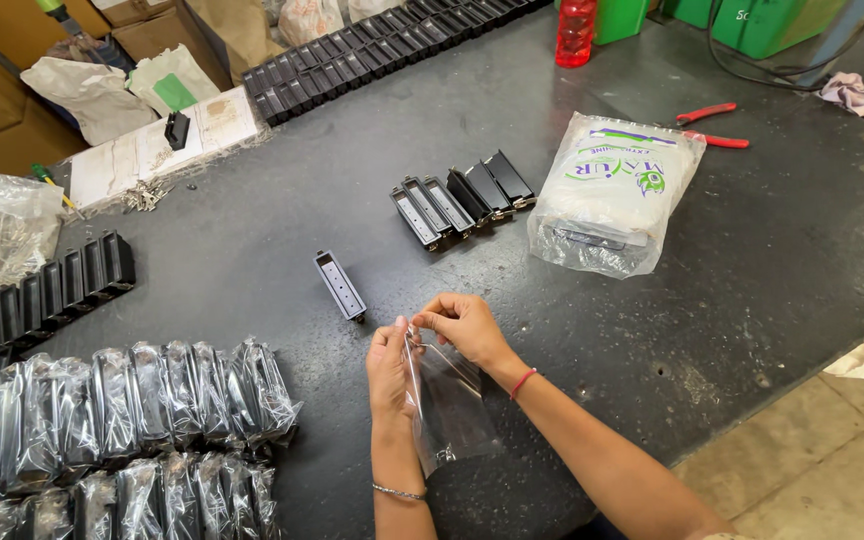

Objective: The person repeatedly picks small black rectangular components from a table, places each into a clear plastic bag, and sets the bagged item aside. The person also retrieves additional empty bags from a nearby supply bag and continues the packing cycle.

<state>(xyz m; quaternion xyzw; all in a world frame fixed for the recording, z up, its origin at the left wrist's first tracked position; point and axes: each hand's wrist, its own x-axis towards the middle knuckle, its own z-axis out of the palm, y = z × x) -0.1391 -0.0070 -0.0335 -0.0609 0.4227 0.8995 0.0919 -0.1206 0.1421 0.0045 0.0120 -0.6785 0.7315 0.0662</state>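
Observation:
My left hand (390, 368) and my right hand (467, 325) both pinch the top edge of a small clear plastic bag (447, 405), which hangs down between my forearms above the dark table (752, 260). A single black plastic part (339, 285) lies on the table just up and left of my hands. Farther back, a short row of several identical black parts (462, 200) leans together. At the lower left lie two rows of bagged black parts (122, 420).
A large white printed bag (612, 190) sits at the right of the row. Red-handled pliers (712, 125) lie behind it, with a red bottle (575, 30) beyond. Long rows of black parts (372, 55) line the back, others (42, 295) the left. The table edge runs along the lower right.

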